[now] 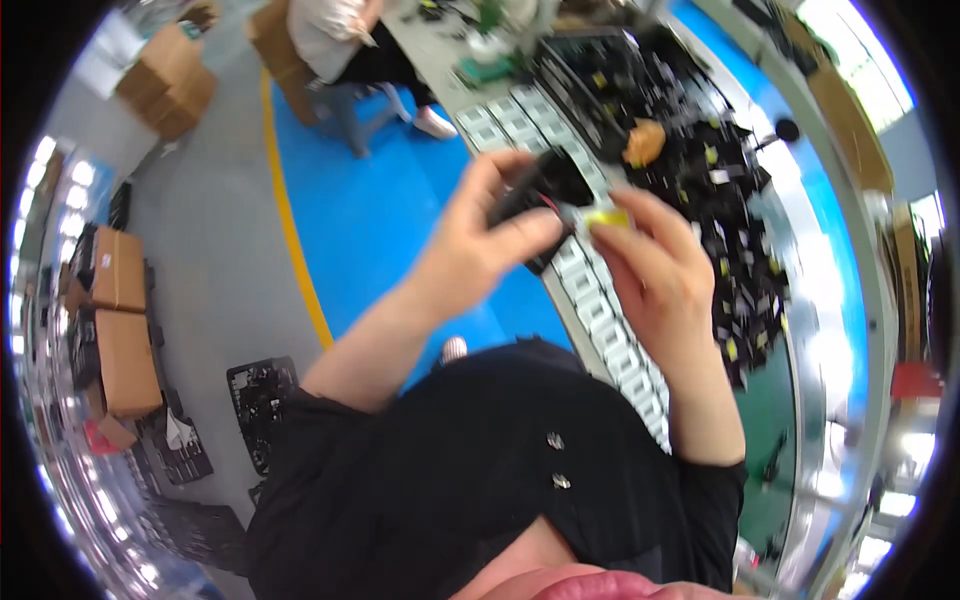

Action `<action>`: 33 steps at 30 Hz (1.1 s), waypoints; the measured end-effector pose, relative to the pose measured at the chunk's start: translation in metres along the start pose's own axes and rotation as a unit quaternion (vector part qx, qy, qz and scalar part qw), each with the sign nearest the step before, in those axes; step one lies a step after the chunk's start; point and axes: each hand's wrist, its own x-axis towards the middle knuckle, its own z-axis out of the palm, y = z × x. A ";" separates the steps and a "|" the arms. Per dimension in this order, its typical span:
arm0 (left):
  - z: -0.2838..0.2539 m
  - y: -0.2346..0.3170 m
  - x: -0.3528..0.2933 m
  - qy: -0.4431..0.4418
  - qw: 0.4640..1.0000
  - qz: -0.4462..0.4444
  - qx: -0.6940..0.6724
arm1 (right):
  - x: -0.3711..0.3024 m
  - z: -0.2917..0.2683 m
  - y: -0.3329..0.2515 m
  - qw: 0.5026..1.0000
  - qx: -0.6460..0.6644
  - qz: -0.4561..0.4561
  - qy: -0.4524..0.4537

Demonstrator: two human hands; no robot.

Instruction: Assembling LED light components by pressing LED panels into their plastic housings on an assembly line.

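Observation:
My left hand [470, 235] is closed around a black plastic part [565, 180] that looks like a small open casing, the thumb pressing on its near side. A thin reddish line, perhaps a wire, shows by the thumb. Just to the right, my right hand [665, 275] pinches a small yellow piece [606, 217] between thumb and fingers, close to the black part. Blur hides whether the two touch. Beneath both hands, rows of pale, square-framed pieces [590, 300] run along the workbench [445, 70].
Right of the rows lies a big heap of black parts [735, 210] with yellow bits and a crumpled orange-brown item [643, 143]. A black crate [590, 50] stands behind. Far left, a person [325, 40] sits on a stool [350, 118]. Cardboard boxes [128, 365] line the left.

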 end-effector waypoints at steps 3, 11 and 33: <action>0.011 -0.010 0.002 0.003 1.000 0.018 0.001 | -0.005 -0.006 0.002 1.000 -0.017 0.017 -0.019; 0.037 -0.017 0.007 0.012 1.000 0.009 0.001 | -0.008 -0.025 0.002 0.998 -0.059 0.000 -0.002; 0.034 -0.005 0.004 -0.012 0.998 0.027 -0.058 | -0.008 -0.031 0.013 0.989 -0.097 -0.099 0.053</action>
